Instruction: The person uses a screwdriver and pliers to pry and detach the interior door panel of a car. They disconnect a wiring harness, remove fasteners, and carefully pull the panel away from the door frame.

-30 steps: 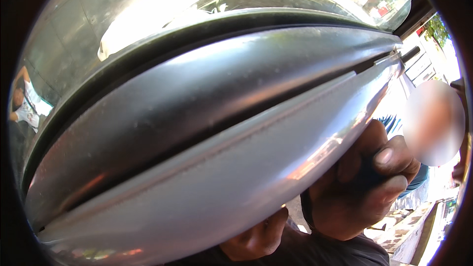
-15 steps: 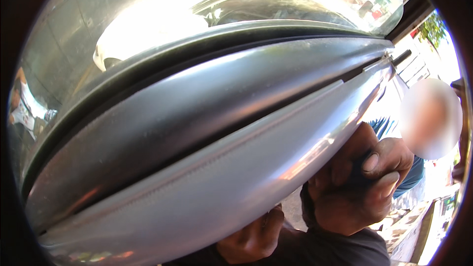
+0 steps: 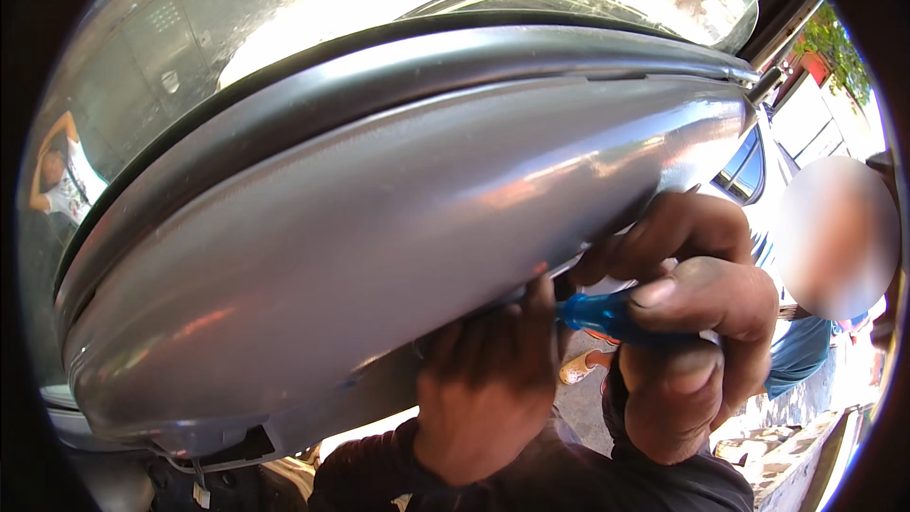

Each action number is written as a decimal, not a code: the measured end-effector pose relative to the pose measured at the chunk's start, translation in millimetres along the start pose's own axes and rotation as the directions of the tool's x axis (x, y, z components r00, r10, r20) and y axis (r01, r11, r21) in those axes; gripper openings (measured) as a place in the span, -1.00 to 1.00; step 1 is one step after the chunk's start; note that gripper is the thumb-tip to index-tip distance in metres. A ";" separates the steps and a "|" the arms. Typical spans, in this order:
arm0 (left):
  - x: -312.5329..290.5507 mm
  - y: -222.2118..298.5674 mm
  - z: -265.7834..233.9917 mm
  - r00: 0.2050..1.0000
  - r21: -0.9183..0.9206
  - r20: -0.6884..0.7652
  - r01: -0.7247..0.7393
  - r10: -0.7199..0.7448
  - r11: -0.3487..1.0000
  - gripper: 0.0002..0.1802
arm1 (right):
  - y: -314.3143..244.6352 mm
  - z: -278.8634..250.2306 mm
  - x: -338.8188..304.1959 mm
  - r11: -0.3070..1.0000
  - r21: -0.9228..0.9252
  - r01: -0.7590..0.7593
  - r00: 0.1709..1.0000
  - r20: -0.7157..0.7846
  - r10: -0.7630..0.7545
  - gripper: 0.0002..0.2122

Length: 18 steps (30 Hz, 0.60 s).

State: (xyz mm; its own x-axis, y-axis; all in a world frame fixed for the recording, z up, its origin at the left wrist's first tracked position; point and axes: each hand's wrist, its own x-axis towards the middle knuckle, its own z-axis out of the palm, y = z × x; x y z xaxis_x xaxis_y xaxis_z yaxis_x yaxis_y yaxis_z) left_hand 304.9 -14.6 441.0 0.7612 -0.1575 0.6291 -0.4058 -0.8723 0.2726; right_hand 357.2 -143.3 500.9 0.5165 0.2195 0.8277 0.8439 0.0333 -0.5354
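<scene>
In the head view, the right hand is grasping a translucent blue handle, its fingers curling around the thicker end. The handle's narrower end is protruding toward the left hand, sitting just beside its nearest finger; whether they are touching, I cannot tell. The handle is lying below the lower edge of a silver-grey panel. The left fingertips are hiding at that edge, leaving their grip impossible to tell.

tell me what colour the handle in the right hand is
The handle in the right hand is blue, best seen in the head view.
</scene>
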 end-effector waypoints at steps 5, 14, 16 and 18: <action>14.4 -6.0 1.3 0.999 0.026 0.042 -0.012 0.011 1.000 -0.88 | -10.0 23.6 0.6 0.964 0.190 -0.186 0.959 -0.179 0.220 -0.57; 14.8 -8.5 16.6 0.995 -0.045 -0.103 -0.017 0.012 0.999 -0.87 | -3.3 30.1 2.5 0.962 0.165 -0.217 0.886 -0.380 0.265 -0.44; 16.6 -5.9 15.4 0.997 0.007 -0.058 -0.042 0.042 0.999 -0.88 | -0.8 18.1 4.1 0.920 0.322 -0.225 0.928 -0.218 0.303 -0.52; 16.9 -2.8 11.2 0.997 0.086 0.061 -0.041 0.036 0.995 -0.91 | 4.0 3.6 8.8 0.878 0.415 -0.239 0.963 -0.018 0.270 -0.59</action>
State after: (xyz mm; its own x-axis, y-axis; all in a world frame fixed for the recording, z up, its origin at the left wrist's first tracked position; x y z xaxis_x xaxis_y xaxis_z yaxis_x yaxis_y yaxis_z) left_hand 324.5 -20.0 442.7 0.7755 -0.2166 0.5930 -0.3917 -0.9017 0.1829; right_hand 364.6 -137.7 505.4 0.7280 0.2027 0.6549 0.5574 0.3812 -0.7375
